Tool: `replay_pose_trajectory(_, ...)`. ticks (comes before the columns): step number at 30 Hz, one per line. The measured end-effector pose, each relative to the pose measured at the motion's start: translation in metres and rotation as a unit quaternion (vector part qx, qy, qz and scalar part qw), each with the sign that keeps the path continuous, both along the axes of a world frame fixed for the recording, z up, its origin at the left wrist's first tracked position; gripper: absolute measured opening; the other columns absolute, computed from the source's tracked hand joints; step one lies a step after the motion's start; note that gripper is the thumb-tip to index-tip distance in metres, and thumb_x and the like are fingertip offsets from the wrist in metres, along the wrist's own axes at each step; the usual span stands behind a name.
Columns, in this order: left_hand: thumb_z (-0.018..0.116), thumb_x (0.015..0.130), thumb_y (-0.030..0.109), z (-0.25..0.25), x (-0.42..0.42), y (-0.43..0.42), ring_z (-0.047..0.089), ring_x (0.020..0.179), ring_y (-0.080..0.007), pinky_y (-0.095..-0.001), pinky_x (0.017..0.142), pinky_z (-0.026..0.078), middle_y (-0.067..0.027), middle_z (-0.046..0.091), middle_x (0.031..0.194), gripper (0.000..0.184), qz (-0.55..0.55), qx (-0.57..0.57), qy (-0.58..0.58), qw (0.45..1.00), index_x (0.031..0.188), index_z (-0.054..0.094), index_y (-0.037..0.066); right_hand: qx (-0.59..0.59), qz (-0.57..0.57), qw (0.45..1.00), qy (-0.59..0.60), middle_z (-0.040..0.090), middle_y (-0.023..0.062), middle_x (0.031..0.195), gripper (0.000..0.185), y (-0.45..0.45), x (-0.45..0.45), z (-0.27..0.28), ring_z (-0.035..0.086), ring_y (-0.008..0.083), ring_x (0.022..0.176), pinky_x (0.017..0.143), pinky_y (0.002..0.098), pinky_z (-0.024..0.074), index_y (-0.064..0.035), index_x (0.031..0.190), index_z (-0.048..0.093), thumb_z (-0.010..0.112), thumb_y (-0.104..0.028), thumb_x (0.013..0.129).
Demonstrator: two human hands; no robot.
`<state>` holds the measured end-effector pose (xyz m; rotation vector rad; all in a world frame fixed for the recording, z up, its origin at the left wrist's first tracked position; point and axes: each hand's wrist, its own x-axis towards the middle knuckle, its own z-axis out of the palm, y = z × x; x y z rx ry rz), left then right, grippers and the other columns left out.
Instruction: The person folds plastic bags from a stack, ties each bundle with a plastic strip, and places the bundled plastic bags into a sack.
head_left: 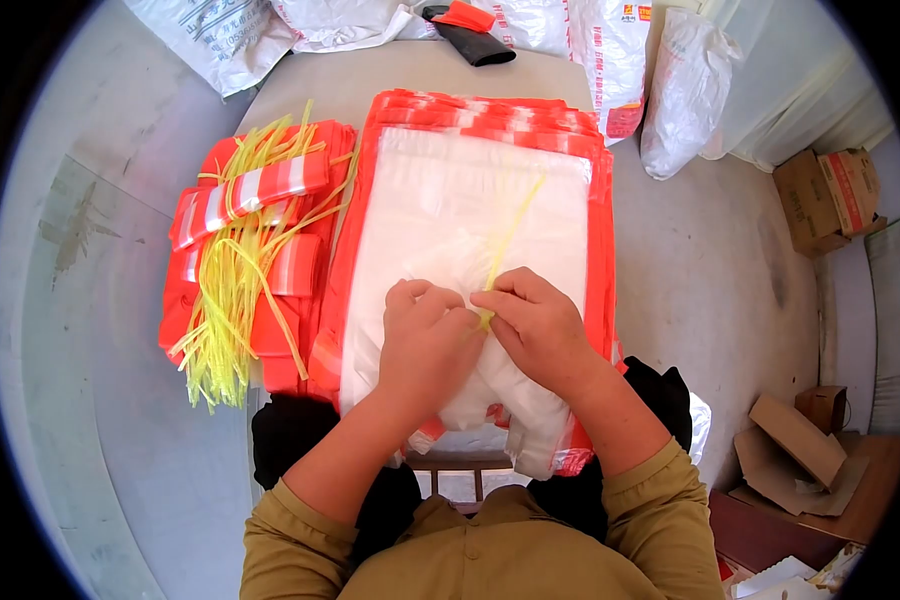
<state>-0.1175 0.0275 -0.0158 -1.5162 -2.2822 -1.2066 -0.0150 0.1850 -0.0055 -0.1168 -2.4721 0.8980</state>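
Note:
Over a stack of red and white plastic bags (470, 190), both hands meet near the middle. My right hand (532, 325) pinches a yellow strip (513, 235), whose free end points up and to the right. My left hand (425, 335) is closed beside it, fingers curled on the gathered white plastic and close to the strip; its fingertips are partly hidden. Loose white plastic (520, 400) hangs over the table's near edge. To the left, a bundle of yellow strips (232, 290) lies across folded red bags (295, 265).
White sacks (610, 60) and a black and red item (470, 40) are at the table's far edge. Another white sack (685, 95) stands to the right. Cardboard boxes (820, 205) and an opened carton (795, 460) are farther right.

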Motion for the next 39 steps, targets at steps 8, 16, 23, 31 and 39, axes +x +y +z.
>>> replay_pose_trajectory(8, 0.081, 0.075, 0.005, 0.0, -0.002, 0.001, 0.06, 0.098, -0.0329, -0.0442, 0.093, 0.045, -0.0065, 0.068, 0.089, 0.018, -0.005, -0.002, 0.007, 1.0, 0.088, 0.068, 0.007, -0.004, 0.027, 0.999, 0.026, 0.068, 0.0085, 0.097, 0.02, 0.002, -0.002, -0.004, 0.067, 0.0276, 0.09, 0.076, 0.0368, 0.0556, -0.0067, 0.103, 0.078, 0.073, -0.001, 0.084)
replay_pose_trajectory(16, 0.08, 0.076, 0.005, 0.0, -0.001, 0.001, 0.061, 0.1, -0.033, -0.0439, 0.093, 0.045, -0.0068, 0.068, 0.089, 0.017, -0.01, -0.008, 0.011, 1.0, 0.087, 0.067, 0.006, -0.02, 0.014, 0.999, 0.035, 0.072, 0.0094, 0.099, 0.023, 0.0, -0.002, 0.001, 0.07, 0.0299, 0.091, 0.079, 0.0399, 0.0579, -0.0067, 0.099, 0.077, 0.071, 0.004, 0.079)
replay_pose_trajectory(23, 0.078, 0.077, 0.002, -0.003, -0.003, 0.0, 0.061, 0.101, -0.0329, -0.0438, 0.094, 0.046, -0.0071, 0.069, 0.091, 0.016, -0.007, -0.02, 0.014, 1.0, 0.089, 0.068, 0.006, -0.077, 0.025, 0.995, -0.054, 0.073, 0.0123, 0.097, 0.028, -0.002, 0.004, 0.011, 0.071, 0.0325, 0.085, 0.077, 0.0412, 0.0575, -0.0079, 0.111, 0.071, 0.069, -0.001, 0.085)
replay_pose_trajectory(31, 0.079, 0.074, 0.002, -0.003, -0.004, -0.001, 0.062, 0.102, -0.0328, -0.0434, 0.095, 0.046, -0.0057, 0.071, 0.093, 0.02, -0.012, -0.038, 0.011, 0.999, 0.092, 0.071, 0.007, -0.282, 0.057, 0.926, -0.243, 0.071, 0.0121, 0.094, 0.027, 0.011, 0.005, 0.028, 0.069, 0.0332, 0.083, 0.075, 0.0409, 0.0534, -0.0071, 0.116, 0.066, 0.067, -0.007, 0.089)
replay_pose_trajectory(39, 0.08, 0.076, 0.004, -0.004, -0.006, -0.001, 0.063, 0.102, -0.0314, -0.043, 0.095, 0.046, -0.0051, 0.071, 0.092, 0.018, -0.013, -0.034, 0.0, 0.999, 0.092, 0.072, 0.007, -0.083, 0.05, 0.991, -0.092, 0.065, 0.0118, 0.097, 0.029, 0.0, 0.006, 0.019, 0.063, 0.0302, 0.089, 0.074, 0.0396, 0.0521, -0.0051, 0.113, 0.066, 0.067, 0.0, 0.084)
